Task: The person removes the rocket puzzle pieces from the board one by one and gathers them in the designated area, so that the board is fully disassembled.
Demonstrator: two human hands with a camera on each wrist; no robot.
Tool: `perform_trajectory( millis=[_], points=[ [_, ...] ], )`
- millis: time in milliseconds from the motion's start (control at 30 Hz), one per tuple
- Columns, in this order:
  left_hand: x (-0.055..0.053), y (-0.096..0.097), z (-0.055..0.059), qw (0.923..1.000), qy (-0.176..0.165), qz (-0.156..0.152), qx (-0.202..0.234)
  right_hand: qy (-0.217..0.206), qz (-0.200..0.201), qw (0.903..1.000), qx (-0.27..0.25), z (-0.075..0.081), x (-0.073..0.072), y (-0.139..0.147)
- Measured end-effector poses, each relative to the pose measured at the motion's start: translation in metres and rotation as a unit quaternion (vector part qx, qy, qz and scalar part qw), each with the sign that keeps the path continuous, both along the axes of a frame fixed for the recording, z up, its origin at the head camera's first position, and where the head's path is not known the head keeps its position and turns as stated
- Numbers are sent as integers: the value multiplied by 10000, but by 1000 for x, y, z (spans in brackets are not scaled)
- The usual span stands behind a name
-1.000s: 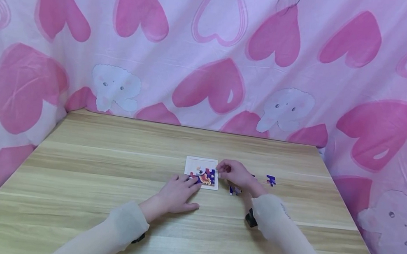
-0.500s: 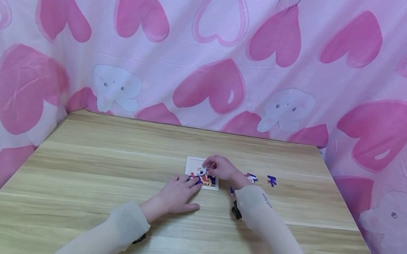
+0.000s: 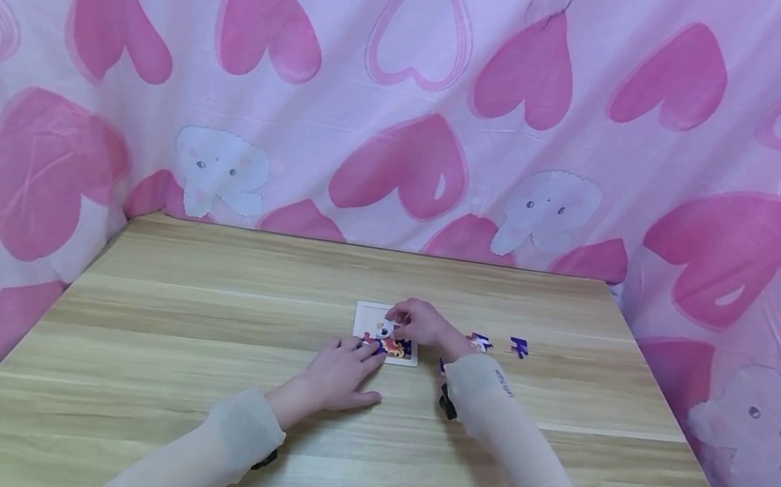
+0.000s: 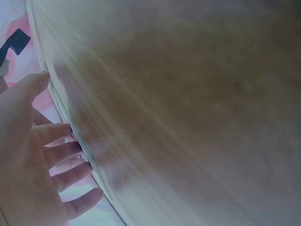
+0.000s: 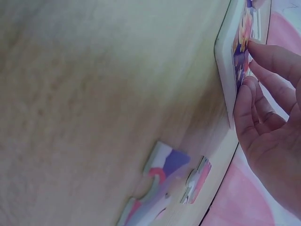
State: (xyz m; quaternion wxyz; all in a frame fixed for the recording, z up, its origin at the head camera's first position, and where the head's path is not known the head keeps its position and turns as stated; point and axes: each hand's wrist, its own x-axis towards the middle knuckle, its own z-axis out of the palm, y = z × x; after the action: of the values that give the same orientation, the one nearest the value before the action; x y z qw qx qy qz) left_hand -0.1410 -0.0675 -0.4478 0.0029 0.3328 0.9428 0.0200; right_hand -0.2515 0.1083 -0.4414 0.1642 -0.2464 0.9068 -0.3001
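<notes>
A small jigsaw puzzle (image 3: 395,348) lies partly filled in its white tray (image 3: 371,310) at the middle of the table; its picture is navy, orange and white. My left hand (image 3: 343,373) lies flat with fingers spread, fingertips over the tray's lower left edge; in the left wrist view the fingers (image 4: 66,155) are relaxed and hold nothing. Bent over the tray's right side, my right hand (image 3: 425,324) pinches a puzzle piece (image 3: 392,328) between thumb and fingers, close over the picture. That piece is mostly hidden by the fingers; the right wrist view shows the thumb (image 5: 268,54) right at the puzzle's surface.
Loose jigsaw pieces lie to the right of the tray: a purple one (image 3: 519,347), a white and purple one (image 3: 480,342), and one half hidden by the right sleeve (image 3: 442,367). A pink heart-print curtain (image 3: 399,157) stands behind the wooden table (image 3: 216,273).
My right hand has moved left from beside the tray to over the puzzle, uncovering a loose piece on the right. During the last half second it has barely shifted. My left hand stays put.
</notes>
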Motion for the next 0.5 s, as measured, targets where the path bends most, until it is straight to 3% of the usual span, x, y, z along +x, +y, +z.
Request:
perform_trajectory(
  millis=[300,500],
  points=[
    [0,-1,0,10000,-39,20,30,-368,28,9990,233,7,-4,-5],
    [0,1,1,10000,-60,12,60,-781,-108,9948,-643,6,-1,0]
  ],
)
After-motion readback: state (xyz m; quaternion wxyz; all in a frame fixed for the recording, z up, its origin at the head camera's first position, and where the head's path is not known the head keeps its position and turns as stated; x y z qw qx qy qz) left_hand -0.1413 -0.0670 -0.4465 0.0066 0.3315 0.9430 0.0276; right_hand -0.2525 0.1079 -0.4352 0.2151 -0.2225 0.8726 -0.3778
